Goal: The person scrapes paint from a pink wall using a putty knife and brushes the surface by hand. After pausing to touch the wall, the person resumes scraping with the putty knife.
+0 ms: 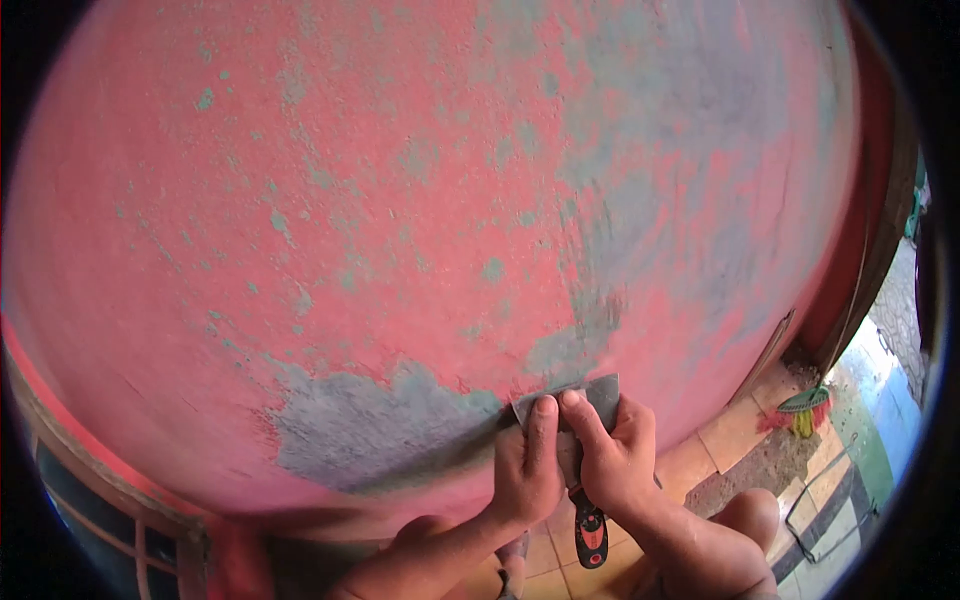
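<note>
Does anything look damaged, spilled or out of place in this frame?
The pink wall is patchy, with grey and green showing through, though the scraper held at it may explain that. Odder is the rough patch interrupting the floor tiles at lower right, near the broom.

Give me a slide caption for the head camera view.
Left hand and right hand hold a wide scraper at a patchy pink and gray wall above a tiled floor.
</note>
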